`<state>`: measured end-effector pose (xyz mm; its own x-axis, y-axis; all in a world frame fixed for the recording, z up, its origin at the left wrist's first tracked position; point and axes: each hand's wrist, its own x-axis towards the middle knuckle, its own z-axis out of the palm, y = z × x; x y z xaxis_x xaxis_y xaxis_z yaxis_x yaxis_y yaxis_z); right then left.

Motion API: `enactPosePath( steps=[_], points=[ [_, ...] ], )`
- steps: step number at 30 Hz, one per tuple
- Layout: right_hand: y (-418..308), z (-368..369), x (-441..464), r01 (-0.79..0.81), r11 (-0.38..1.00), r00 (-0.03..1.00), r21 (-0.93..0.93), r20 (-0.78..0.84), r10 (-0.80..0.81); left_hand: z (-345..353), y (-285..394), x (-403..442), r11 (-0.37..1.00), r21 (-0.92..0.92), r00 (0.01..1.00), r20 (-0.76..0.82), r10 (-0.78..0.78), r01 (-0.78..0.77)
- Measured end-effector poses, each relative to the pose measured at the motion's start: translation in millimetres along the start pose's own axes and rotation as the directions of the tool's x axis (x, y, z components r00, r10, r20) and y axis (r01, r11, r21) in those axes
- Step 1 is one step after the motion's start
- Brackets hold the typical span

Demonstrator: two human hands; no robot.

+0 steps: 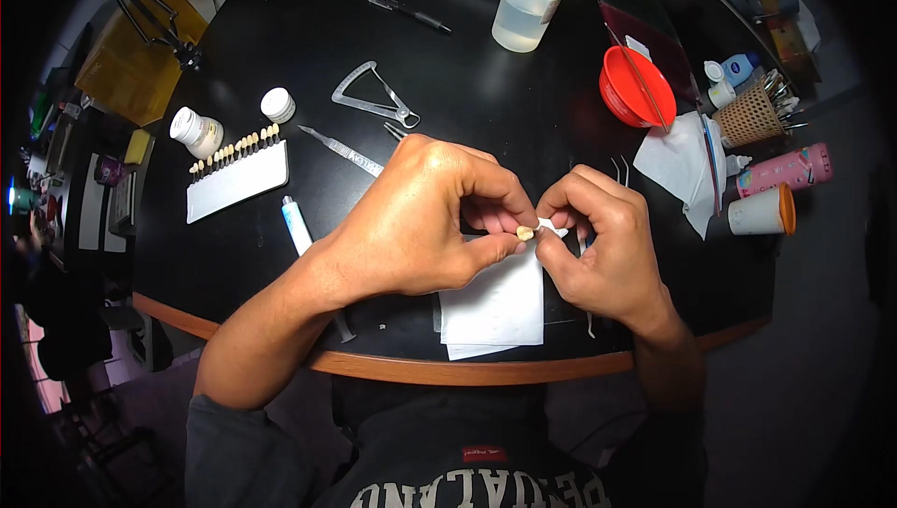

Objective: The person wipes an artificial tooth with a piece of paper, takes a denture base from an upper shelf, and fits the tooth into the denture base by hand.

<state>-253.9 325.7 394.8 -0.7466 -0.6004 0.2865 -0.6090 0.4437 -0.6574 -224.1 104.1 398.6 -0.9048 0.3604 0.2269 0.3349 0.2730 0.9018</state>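
Note:
My left hand (406, 218) pinches a small yellowish tooth-shaped piece, like a dental crown (525, 233), between thumb and forefinger. Close beside it, my right hand (607, 242) is closed on a small white piece (553, 227), perhaps folded tissue; its far part is hidden by the fingers. The two sets of fingertips nearly meet above white paper sheets (495, 307) near the table edge. Thin metal instruments, one with a bent tip (590, 327), show partly around my right hand. A metal spatula-like tool (346, 150) lies partly behind my left hand.
Left on the black table are a tooth shade guide (238, 179), white jars (196, 132) and a tube (295, 225). Farther back lie a metal caliper (374, 97), a pen (407, 13) and a clear bottle (530, 5). A red bowl (635, 87) and cup (759, 213) stand right.

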Motion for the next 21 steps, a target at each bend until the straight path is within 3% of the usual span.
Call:
enactPosePath(
  steps=[21],
  points=[
    [0.0, 0.6, 0.4, 0.022, 0.998, 1.0, -0.055, -0.017, -0.023, -0.7, -1.2, 0.8, 0.999, 0.047, 1.0, 0.011, 0.011, -0.012]
  ],
)
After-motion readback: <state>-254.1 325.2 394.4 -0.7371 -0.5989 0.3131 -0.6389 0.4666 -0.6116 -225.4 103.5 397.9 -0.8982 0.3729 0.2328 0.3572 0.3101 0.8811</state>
